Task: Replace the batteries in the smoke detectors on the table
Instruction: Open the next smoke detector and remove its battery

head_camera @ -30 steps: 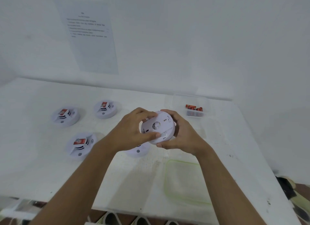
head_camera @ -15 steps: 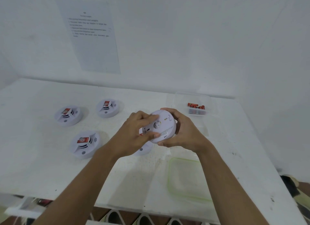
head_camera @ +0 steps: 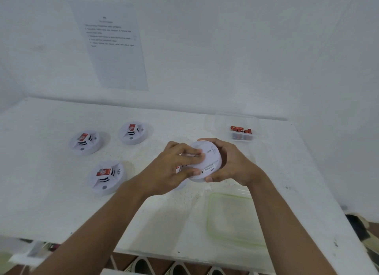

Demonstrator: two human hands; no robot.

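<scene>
- Smoke detector [head_camera: 207,162]: a round white plastic disc, its smooth flat back towards us, with a small printed label near the lower edge. It sits tilted between our two hands, raised off the table [head_camera: 51,203].
- Our left hand [head_camera: 174,168] grips the smoke detector from its left side, fingers curled across the flat back and thumb pressed against the lower rim.
- Our right hand [head_camera: 235,164] cups the opposite side, fingers wrapped over the top rim and the thumb tip against the bottom edge.
- Just beneath our left hand a hidden detector [head_camera: 181,185] lies on the table; we see only a sliver of white rim and a spot of red.
- Left of our left hand, well apart from it, three more round white units lie with their ribbed, raised centres up, each carrying a red rectangular block: the nearest detector [head_camera: 106,177], the far-left detector [head_camera: 85,142] and the far detector [head_camera: 133,132].
- Beyond our right hand stands a clear plastic box [head_camera: 254,123] holding red cylindrical batteries [head_camera: 241,129].
- Just below our right wrist a clear green-rimmed container [head_camera: 208,213], a rounded rectangle, lies flat on the scuffed, speckled white tabletop.
- Above our left hand, on the wall, hangs a printed sheet [head_camera: 114,55]; its text is too blurred to read.
</scene>
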